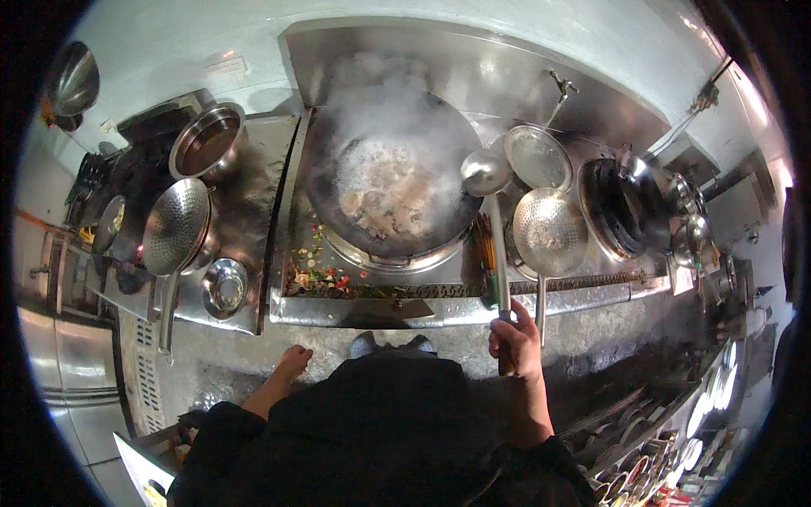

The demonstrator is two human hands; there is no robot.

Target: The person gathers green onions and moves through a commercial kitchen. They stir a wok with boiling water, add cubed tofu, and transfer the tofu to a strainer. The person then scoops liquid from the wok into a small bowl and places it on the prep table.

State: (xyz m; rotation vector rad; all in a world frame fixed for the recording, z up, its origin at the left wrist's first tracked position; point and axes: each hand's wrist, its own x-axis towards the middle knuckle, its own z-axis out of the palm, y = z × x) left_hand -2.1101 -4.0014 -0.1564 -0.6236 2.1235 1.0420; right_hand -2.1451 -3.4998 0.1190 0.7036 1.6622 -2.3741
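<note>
My right hand [521,342] grips the dark end of a long-handled metal ladle [486,171]. The ladle's bowl is over the right rim of a large wok [329,209]. Pale, frothy liquid [386,184] with lumps in it boils inside the wok, and steam blurs its far side. Just right of the ladle handle lies a perforated skimmer [550,231], its handle passing beside my right hand. My left hand [294,362] hangs in front of the stove with curled fingers, and I see nothing in it.
Scraps of chopped vegetables [320,279] litter the stove's front left. A deep metal pot [208,142], a perforated strainer [177,225] and a small metal bowl [225,288] stand left. A round fine-mesh strainer [538,155], a bamboo brush [485,244] and a blackened wok [611,215] are right. A faucet [561,89] projects behind.
</note>
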